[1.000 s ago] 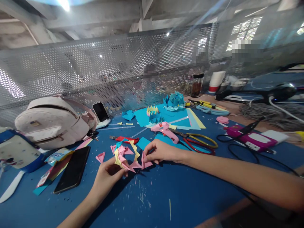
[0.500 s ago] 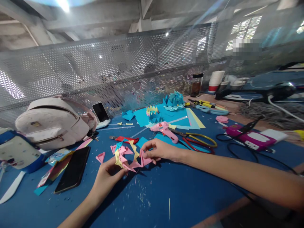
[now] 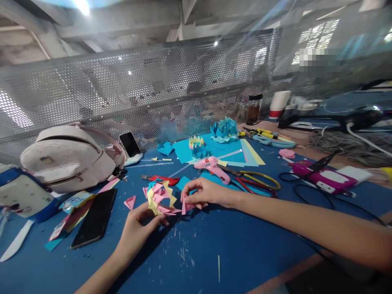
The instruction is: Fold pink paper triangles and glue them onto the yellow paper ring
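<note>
Between thumb and fingers of my left hand (image 3: 134, 228) is a ring of folded paper pieces (image 3: 152, 205), yellow and pink with some blue at the back. My right hand (image 3: 203, 193) pinches a single pink folded paper piece (image 3: 185, 206), just to the right of the ring and with a narrow gap to it. One more pink paper triangle (image 3: 130, 202) lies left of the ring on the blue table. Behind my hands are red-handled snips (image 3: 165, 180) and a pink glue gun (image 3: 212, 168).
Scissors (image 3: 260, 179) lie right of the glue gun. Blue paper sheets (image 3: 183, 150) bear a small paper ring (image 3: 197, 149) and a blue paper lotus (image 3: 224, 130). At left are a phone (image 3: 94, 218) and a backpack (image 3: 67, 159). Black cables run beside a magenta device (image 3: 324, 177).
The pink piece in my right hand has come apart from the ring, leaving a small gap. The ring has tilted slightly in my left hand.
</note>
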Tool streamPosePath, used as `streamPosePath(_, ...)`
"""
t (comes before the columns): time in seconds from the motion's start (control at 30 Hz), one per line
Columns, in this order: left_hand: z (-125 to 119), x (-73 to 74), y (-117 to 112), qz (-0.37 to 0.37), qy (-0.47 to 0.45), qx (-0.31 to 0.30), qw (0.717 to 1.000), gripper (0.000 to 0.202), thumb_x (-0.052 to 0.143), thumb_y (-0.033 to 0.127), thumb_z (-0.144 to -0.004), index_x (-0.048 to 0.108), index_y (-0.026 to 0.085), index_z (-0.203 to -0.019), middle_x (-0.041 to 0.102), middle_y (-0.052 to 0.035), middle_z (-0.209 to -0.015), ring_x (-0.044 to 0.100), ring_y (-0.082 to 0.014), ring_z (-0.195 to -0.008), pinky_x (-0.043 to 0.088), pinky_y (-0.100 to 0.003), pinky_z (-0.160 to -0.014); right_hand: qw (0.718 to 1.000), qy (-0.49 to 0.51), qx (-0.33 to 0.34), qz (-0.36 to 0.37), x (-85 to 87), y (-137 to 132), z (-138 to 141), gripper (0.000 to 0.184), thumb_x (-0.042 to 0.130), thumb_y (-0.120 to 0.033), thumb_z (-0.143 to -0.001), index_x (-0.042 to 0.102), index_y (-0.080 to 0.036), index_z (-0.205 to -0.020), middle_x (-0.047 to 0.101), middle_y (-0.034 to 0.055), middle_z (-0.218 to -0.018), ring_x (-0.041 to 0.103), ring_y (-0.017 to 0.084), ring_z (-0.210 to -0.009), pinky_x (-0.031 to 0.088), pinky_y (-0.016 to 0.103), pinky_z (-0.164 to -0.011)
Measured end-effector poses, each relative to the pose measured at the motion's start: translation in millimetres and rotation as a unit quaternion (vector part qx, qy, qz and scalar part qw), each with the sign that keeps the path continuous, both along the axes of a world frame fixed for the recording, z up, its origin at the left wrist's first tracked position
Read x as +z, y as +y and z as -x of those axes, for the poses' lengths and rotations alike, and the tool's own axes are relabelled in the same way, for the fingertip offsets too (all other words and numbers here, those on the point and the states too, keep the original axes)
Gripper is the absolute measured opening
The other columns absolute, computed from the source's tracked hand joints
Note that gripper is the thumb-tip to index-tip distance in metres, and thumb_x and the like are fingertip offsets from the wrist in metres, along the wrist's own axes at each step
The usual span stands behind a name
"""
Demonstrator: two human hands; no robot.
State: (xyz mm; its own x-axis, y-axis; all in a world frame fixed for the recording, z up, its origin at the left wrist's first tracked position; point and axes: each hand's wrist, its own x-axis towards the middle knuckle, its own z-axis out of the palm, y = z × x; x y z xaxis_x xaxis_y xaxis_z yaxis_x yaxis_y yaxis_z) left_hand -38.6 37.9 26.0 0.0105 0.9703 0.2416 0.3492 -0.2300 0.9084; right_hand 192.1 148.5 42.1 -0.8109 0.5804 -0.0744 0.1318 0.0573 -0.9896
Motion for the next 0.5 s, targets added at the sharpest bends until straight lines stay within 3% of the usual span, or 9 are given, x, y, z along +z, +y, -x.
streamPosePath(0.2, 2.7, -2.0, 0.3, -0.002, -0.020, 0.011, 1.000, 0.024, 0.072, 0.037, -0.081, 0.074, 0.014, -0.089, 0.076, -0.0058, -0.071, 0.071, -0.0206, -0.061, 0.056, -0.026, -0.058, 1.000, 0.014, 0.001, -0.004, -0.3, 0.5, -0.2, 0.027, 0.077, -0.043, -0.075, 0.068, -0.020, -0.087, 0.060, -0.0033, -0.070, 0.052, 0.007, -0.054, 0.038, 0.019, -0.048)
streamPosePath(0.5, 10.1, -6.6, 3.5, -0.005, -0.041, 0.036, 0.998, 0.025, 0.079, 0.036, -0.074, 0.075, 0.015, -0.089, 0.078, -0.0064, -0.082, 0.071, -0.0198, -0.070, 0.057, -0.026, -0.066, 0.999, 0.040, -0.011, 0.002, 3.1, -2.3, 0.9, 0.020, 0.074, -0.036, -0.078, 0.066, -0.021, -0.089, 0.061, -0.0024, -0.074, 0.052, 0.007, -0.055, 0.041, 0.020, -0.048)
